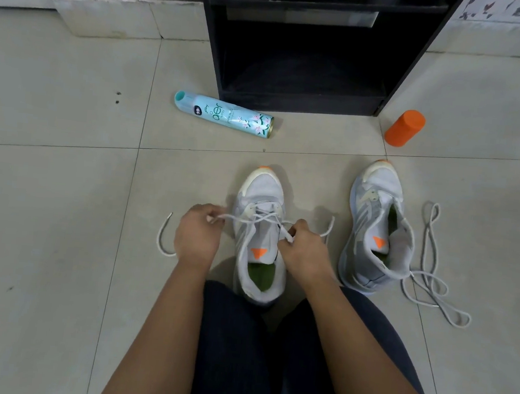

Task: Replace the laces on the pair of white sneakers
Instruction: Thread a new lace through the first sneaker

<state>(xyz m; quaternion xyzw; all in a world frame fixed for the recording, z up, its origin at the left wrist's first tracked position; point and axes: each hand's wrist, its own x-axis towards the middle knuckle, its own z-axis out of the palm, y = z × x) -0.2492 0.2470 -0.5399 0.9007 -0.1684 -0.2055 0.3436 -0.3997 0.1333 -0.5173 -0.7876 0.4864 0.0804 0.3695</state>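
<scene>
A white sneaker (263,197) with an orange toe tip stands on the floor between my knees, toe pointing away. A white lace (263,217) runs through its lowest eyelets. My left hand (198,235) pinches the lace's left part, whose free end curls on the floor to the left. My right hand (302,251) pinches the right part beside the shoe's eyelets, and that end trails to the right. The second white sneaker (376,227) stands to the right with no lace in it. A loose white lace (429,270) lies tangled on the floor beside it.
A pale blue spray can (225,114) lies on its side on the tiled floor beyond the shoes. An orange cylinder (405,128) lies at the right. A black open shelf unit (304,58) stands behind them. My dark-trousered legs fill the bottom middle.
</scene>
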